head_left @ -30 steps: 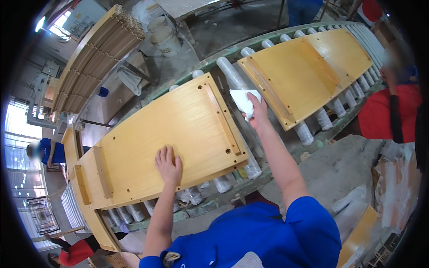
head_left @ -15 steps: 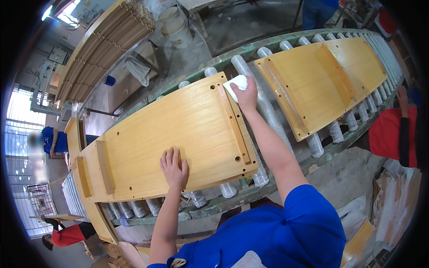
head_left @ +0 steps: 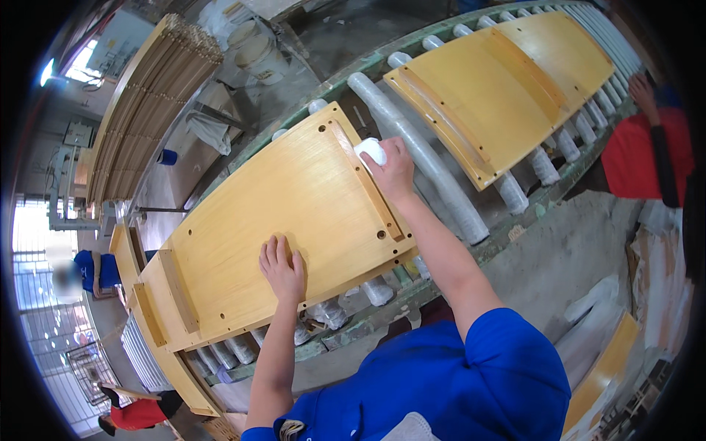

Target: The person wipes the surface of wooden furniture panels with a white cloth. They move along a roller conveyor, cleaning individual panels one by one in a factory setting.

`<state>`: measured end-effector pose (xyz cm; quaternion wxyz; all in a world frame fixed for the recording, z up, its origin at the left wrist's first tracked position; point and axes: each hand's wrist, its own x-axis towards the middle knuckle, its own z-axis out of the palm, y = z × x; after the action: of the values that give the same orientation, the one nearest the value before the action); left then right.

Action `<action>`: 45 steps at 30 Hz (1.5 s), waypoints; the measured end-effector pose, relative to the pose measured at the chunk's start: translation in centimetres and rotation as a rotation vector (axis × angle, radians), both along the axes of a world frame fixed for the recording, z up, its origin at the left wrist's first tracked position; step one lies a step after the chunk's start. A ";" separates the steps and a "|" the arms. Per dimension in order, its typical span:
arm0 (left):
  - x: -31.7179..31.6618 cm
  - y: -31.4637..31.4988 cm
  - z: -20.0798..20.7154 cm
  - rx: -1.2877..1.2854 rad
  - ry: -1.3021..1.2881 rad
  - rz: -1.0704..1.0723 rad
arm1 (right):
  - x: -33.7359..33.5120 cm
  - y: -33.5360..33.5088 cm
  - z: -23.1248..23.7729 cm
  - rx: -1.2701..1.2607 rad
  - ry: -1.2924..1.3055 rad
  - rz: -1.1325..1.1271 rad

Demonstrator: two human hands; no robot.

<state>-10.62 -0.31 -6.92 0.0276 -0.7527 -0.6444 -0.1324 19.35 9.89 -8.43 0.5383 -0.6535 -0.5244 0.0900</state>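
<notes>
A yellow-varnished wooden panel [head_left: 265, 220] lies in front of me, with round holes along its edges. My left hand [head_left: 283, 270] rests flat on it near the close edge, fingers apart. My right hand [head_left: 393, 170] grips a white wad or pad [head_left: 370, 152], whose exact kind I cannot make out, thumb on one side and fingers partly hidden. The pad is at the panel's right end, by a wooden strip [head_left: 364, 180] fixed across it.
Plastic-wrapped rollers [head_left: 419, 158] on a green frame carry the panel and a second yellow panel [head_left: 478, 95] to the right. Stacked boards [head_left: 143, 110] stand at far left, near dirty buckets [head_left: 261, 55]. A person in red [head_left: 643, 154] stands at right; others are at left.
My right hand has slid the white pad along the panel's right end, from near the far corner toward me. The left hand stays on the panel. The whole view has shifted and tilted.
</notes>
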 end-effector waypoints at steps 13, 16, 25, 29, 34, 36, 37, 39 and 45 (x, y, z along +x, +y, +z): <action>-0.5 -0.4 -1.2 0.090 0.043 -0.046 | 1.3 -14.9 0.7 -0.038 0.046 -0.041; -0.9 -0.4 -1.2 0.087 0.051 -0.045 | 1.4 -17.4 0.6 -0.065 0.099 -0.036; -0.4 -0.3 -1.0 0.056 0.029 0.001 | 6.0 -17.2 0.7 -0.229 1.686 0.224; -1.2 -0.7 -0.8 0.079 0.015 0.010 | 7.0 -12.3 2.5 -0.127 2.034 0.585; -0.3 -0.1 0.0 0.057 -0.009 0.017 | 8.9 -3.2 1.6 -0.141 1.845 0.731; -0.2 0.1 0.0 0.055 -0.024 0.024 | 9.3 0.7 1.3 -0.197 1.652 0.677; -0.5 -0.1 0.1 0.050 -0.030 0.039 | 8.4 2.4 1.6 -0.224 1.519 0.564; -0.8 -0.5 0.1 0.040 -0.039 0.069 | 6.5 5.6 2.4 -0.247 1.234 0.356; -0.6 -0.6 0.6 0.006 -0.066 0.109 | 3.6 12.3 2.3 -0.165 0.797 0.353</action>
<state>-11.20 -0.90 -6.28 0.0157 -0.7116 -0.6846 -0.1571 22.96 22.19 -6.10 0.6209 -0.5091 -0.3702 0.4671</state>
